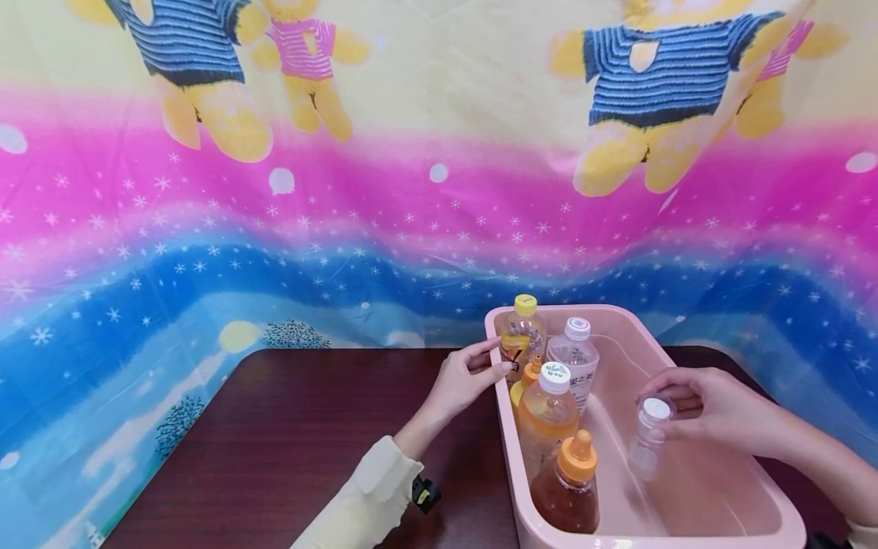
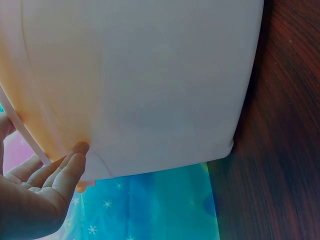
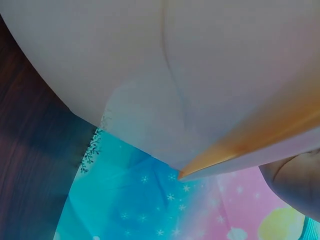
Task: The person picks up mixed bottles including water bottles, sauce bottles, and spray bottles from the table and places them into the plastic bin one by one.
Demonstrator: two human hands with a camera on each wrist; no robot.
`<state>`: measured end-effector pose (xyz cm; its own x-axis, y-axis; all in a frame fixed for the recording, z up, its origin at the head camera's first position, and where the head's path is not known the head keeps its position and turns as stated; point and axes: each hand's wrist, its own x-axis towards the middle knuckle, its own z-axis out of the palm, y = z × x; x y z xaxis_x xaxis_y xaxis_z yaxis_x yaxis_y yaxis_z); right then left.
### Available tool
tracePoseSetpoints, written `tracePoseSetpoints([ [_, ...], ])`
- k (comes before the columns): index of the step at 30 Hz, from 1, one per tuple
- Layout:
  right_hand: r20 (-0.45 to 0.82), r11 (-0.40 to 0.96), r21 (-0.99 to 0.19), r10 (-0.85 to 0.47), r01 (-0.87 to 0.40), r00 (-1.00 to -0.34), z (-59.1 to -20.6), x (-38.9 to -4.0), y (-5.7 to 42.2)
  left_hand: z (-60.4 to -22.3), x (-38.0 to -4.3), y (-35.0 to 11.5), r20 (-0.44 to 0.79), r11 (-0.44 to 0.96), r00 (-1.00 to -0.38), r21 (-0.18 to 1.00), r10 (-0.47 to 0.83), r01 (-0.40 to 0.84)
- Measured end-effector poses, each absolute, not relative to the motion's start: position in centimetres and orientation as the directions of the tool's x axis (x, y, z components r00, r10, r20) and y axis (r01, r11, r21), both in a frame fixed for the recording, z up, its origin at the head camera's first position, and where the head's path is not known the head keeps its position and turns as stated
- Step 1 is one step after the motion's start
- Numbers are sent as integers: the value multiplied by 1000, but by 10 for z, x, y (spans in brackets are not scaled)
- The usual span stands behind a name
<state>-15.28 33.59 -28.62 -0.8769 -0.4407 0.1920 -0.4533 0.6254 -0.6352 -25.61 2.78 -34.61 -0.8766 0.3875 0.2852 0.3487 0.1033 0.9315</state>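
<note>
Over the inside of a pink plastic tub, my right hand holds a small clear bottle with a white cap, tilted slightly. My left hand grips the tub's left rim; the left wrist view shows its fingers against the outer wall. Along that side in the tub stand a yellow-capped bottle, a white-capped pale pink bottle, a white-capped bottle of orange liquid and a dark bottle with an orange nozzle cap. Another orange nozzle is partly hidden behind them.
The tub stands on the right part of a dark wooden table. A printed curtain with bears and snowflakes hangs close behind the table and around its sides.
</note>
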Motion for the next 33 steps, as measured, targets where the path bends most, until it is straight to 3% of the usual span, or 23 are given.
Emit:
tracePoseSetpoints([
  [22,50,685,-553,-541,-474,-840,-288,-157,323,-347,-256,29,281,84,-878,938,388,337],
  [33,67,745,-413,-549,-524,-833,-297,-157,313,-347,-256,29,285,92,-879,935,381,343],
])
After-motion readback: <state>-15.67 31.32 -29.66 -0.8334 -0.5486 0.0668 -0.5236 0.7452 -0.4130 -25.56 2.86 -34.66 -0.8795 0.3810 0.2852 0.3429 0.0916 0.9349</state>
